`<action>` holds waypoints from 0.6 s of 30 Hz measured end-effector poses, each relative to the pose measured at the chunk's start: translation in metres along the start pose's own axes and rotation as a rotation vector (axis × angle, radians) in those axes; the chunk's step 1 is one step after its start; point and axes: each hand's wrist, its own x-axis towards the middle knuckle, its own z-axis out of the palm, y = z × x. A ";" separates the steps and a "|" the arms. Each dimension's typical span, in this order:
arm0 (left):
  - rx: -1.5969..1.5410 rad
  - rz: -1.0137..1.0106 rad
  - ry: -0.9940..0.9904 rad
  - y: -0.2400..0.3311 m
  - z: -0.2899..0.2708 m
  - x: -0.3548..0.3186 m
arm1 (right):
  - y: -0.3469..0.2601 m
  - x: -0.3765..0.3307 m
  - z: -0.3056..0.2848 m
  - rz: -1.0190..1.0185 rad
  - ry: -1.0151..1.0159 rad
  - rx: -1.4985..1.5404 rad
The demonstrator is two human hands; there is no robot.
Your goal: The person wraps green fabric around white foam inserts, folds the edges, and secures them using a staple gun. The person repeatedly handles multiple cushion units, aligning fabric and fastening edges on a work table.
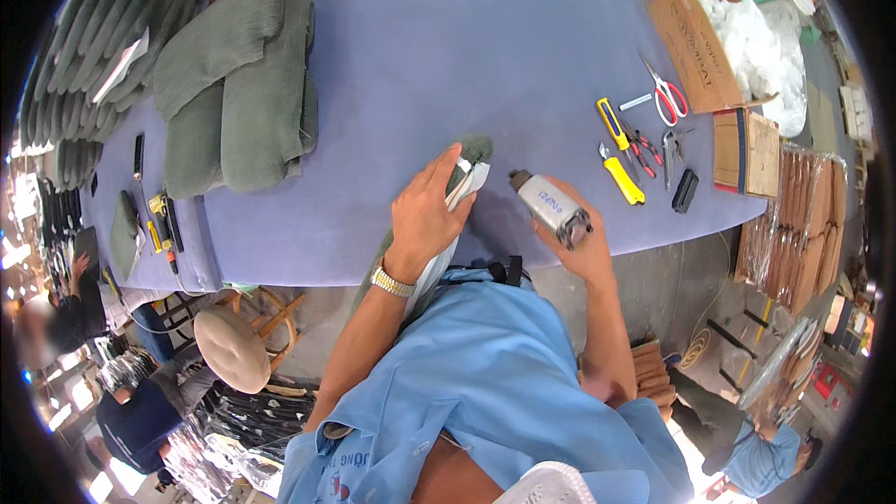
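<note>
My left hand [427,215], with a metal watch band on its wrist, is closed around the end of a narrow green fabric-covered piece [477,148]. White lining strips show along its open edge, and the rest runs back under my forearm toward my waist. My right hand [586,241] grips a grey staple gun [551,206], its dark nose pointing toward the green piece without touching it. Both are over the near edge of the blue-covered table [420,56]. My right fingers are partly hidden by the tool's body.
Folded green covers [247,93] lie at left, beside stacked green cushions [112,28]. On the right are red-handled scissors [668,101], pliers [646,151], a yellow cutter [623,179] and a cardboard box [691,42] of white stuffing. A round stool [231,348] stands behind left; other people work nearby.
</note>
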 end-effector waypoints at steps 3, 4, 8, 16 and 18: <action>0.040 0.031 -0.012 0.005 0.006 -0.003 | 0.011 0.012 -0.011 0.112 0.050 -0.418; 0.047 0.030 -0.009 0.006 0.007 -0.004 | 0.016 0.019 -0.009 0.094 0.061 -0.550; 0.104 0.056 -0.014 0.012 0.011 -0.016 | 0.050 0.025 -0.008 -0.041 0.079 -0.474; -0.484 -0.065 -0.134 0.009 -0.040 -0.069 | -0.008 0.060 0.037 0.008 -0.148 -0.154; -0.631 -0.331 -0.034 -0.031 -0.060 -0.113 | 0.001 0.064 0.043 0.021 -0.137 -0.209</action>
